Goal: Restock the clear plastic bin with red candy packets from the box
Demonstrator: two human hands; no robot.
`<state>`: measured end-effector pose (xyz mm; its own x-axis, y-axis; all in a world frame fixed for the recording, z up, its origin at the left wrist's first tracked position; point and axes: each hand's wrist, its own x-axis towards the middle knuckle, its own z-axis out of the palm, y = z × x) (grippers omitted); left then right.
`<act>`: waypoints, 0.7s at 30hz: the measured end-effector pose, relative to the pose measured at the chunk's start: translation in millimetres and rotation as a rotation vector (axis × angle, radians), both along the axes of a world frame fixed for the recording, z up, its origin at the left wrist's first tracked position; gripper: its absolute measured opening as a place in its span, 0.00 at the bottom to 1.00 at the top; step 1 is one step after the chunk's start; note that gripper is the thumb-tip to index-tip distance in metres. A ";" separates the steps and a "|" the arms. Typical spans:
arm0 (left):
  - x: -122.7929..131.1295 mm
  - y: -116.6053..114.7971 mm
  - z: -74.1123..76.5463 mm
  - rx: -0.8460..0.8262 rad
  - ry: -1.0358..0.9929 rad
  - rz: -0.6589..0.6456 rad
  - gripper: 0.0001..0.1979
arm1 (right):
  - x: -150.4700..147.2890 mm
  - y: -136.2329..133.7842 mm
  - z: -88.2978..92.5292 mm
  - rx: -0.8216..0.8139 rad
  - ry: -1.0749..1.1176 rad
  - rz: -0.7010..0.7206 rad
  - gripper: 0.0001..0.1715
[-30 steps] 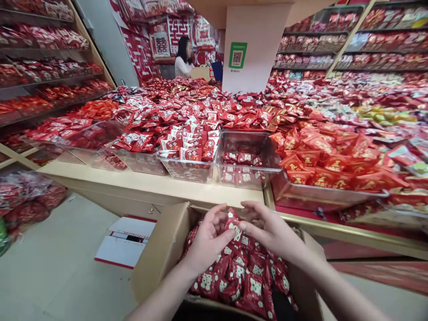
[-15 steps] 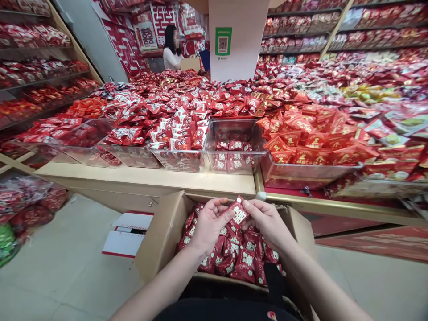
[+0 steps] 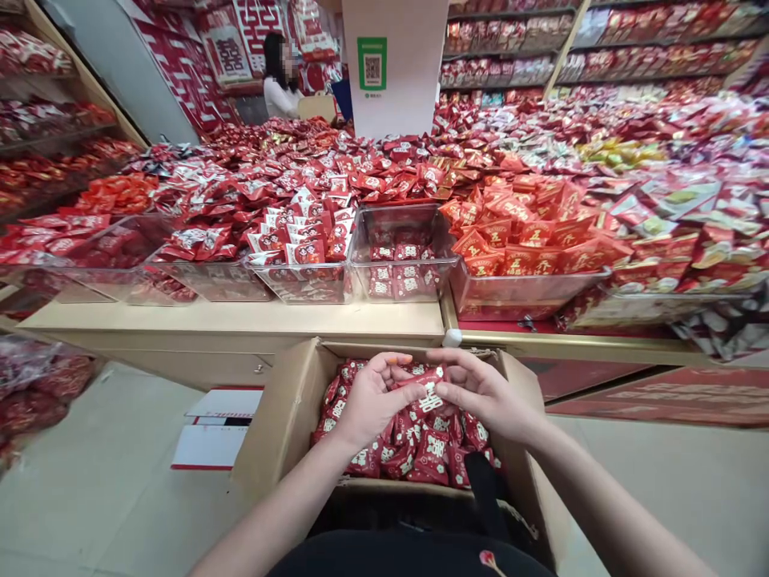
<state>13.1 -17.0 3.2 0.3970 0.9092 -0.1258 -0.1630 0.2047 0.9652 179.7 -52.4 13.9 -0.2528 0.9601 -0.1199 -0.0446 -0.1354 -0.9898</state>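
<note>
An open cardboard box (image 3: 282, 421) in front of me holds a heap of small red candy packets (image 3: 432, 453) with white characters. Over it, my left hand (image 3: 369, 397) and my right hand (image 3: 484, 393) meet, and both pinch one red packet (image 3: 425, 393) between thumbs and fingers. Just beyond the box, a clear plastic bin (image 3: 401, 255) on the counter holds a few of the same red packets.
A wooden counter (image 3: 240, 320) carries several clear bins heaped with red sweets, and shelves line both sides. A flat red and white box (image 3: 219, 425) lies on the floor at the left. A person (image 3: 279, 76) stands far back by a white pillar (image 3: 390, 64).
My view has dropped and pulled back a little. Both hands have stayed over the box, turning one packet lower between them.
</note>
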 end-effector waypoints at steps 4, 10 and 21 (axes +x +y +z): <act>-8.9 4.7 3.4 0.002 -0.022 0.061 0.16 | -6.4 5.8 7.7 0.208 -0.261 -0.044 0.14; -22.1 11.3 3.6 -0.037 -0.040 0.154 0.16 | -26.9 20.5 25.6 0.639 -0.772 0.183 0.15; -64.6 16.9 -62.7 0.035 0.410 0.137 0.13 | -2.9 175.4 96.2 0.848 -1.175 -0.337 0.18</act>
<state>-51.5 -0.1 -59.5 0.1956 0.9566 -0.2162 0.2124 0.1739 0.9616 176.8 123.0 110.1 -0.1670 0.8386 0.5185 0.9045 0.3397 -0.2580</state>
